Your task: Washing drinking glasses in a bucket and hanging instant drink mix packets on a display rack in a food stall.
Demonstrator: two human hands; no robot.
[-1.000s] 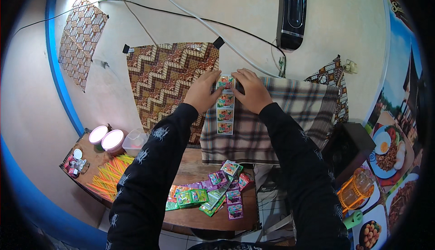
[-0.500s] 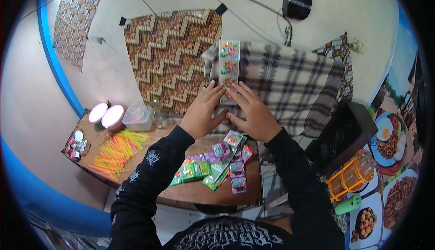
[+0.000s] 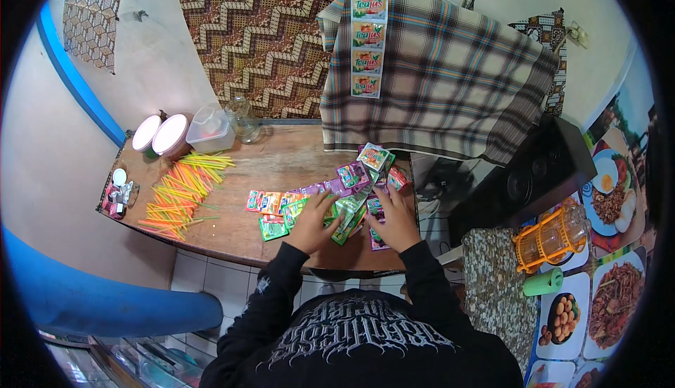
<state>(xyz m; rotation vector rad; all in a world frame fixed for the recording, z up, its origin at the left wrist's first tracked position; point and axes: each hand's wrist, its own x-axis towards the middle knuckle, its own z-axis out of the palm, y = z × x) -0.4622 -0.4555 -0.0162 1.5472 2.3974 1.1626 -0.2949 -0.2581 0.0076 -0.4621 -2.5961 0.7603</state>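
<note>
A strip of white drink sachets (image 3: 367, 63) with orange and green print hangs upright against the plaid cloth (image 3: 450, 71). Both my hands are lower down, over a pile of sachet strips on the wooden table (image 3: 281, 159). My left hand (image 3: 314, 223), fingers apart, rests at the green sachets (image 3: 274, 227). Beside the purple sachets (image 3: 377, 237) is my right hand (image 3: 395, 220), its fingers also spread. A silvery-green strip (image 3: 351, 205) lies between the two hands. Other purple sachets (image 3: 353, 174) and a white sachet (image 3: 373, 156) lie just beyond; my fingers partly cover the pile.
Yellow and pink straws (image 3: 181, 194) are spread on the table's left. Behind them stand two lidded tubs (image 3: 171, 136), a clear plastic box (image 3: 211, 129) and a glass jar (image 3: 242, 121). A black speaker (image 3: 524, 184) and an orange bottle rack (image 3: 552, 237) are to the right.
Both hands have left the hanging strip and come down to the sachet pile on the table. The strip stays on the cloth. The view has tilted downward.
</note>
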